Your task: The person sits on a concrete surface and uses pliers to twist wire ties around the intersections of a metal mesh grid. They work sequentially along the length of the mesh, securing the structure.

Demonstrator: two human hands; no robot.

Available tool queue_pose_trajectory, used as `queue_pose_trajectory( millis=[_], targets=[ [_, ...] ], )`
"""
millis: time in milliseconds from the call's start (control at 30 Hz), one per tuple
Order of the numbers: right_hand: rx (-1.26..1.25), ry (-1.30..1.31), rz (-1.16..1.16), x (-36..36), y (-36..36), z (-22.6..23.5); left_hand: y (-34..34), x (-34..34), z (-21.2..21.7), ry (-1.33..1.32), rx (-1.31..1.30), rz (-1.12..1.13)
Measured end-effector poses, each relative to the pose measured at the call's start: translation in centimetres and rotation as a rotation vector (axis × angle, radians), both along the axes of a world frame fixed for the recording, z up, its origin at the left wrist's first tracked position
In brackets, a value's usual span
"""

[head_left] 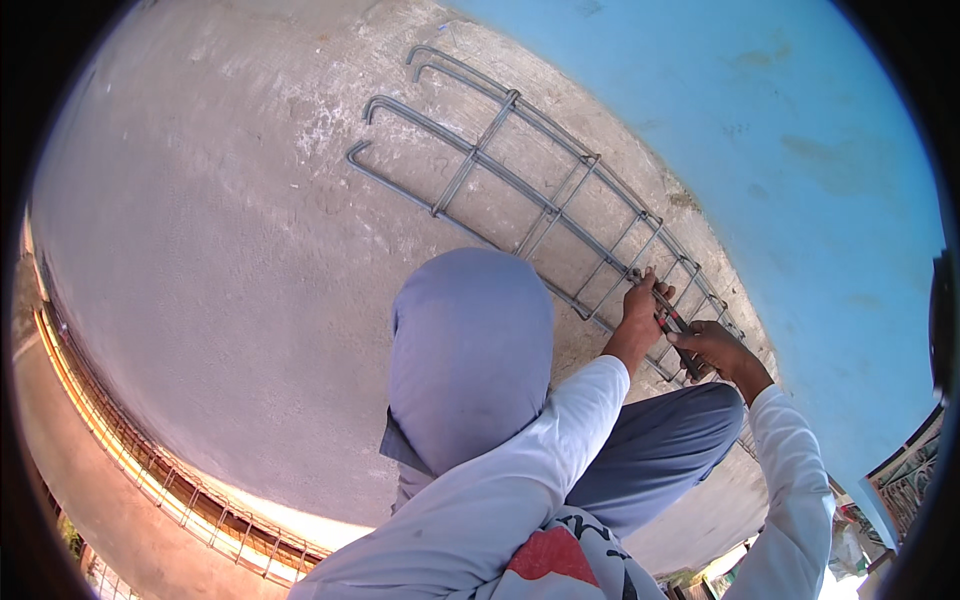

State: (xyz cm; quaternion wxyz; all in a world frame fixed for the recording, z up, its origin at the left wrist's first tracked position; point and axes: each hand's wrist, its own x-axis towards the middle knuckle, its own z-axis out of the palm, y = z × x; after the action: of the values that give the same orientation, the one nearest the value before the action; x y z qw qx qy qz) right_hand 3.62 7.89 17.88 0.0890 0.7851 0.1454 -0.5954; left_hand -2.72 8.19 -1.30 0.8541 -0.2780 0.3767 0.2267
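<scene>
A cage of grey steel bars (483, 159), with hooked ends and cross ties, runs from upper middle down to the right in front of me. A pair of pincers (676, 319), dark with red on the handles, is tilted over a joint of the cage, its head touching a bar crossing. My right hand (716, 350) is closed round the handle end. Closer to the head, my left hand (644, 302) has its fingers curled on the pincers, over the bars. Any tie wire at the joint is too small to make out.
The cage lies on a rough concrete surface (250, 230) beside a blue wall (780, 150). My bent knees (472, 340) are close to the cage. At lower left, another long bar cage (180, 500) runs along an edge. A patterned metal grille (908, 475) shows at far right.
</scene>
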Motion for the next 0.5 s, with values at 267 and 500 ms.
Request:
queue_pose_trajectory(
  millis=[267,500],
  targets=[
    [0.013,0.409,-0.618,2.3,-1.7,1.1,0.2,-1.5,3.3,0.389,0.679,-0.548],
    [0.281,0.216,-0.377,5.2,-4.5,1.5,2.4,-3.9,3.2,0.447,1.147,-0.778]
  ],
)
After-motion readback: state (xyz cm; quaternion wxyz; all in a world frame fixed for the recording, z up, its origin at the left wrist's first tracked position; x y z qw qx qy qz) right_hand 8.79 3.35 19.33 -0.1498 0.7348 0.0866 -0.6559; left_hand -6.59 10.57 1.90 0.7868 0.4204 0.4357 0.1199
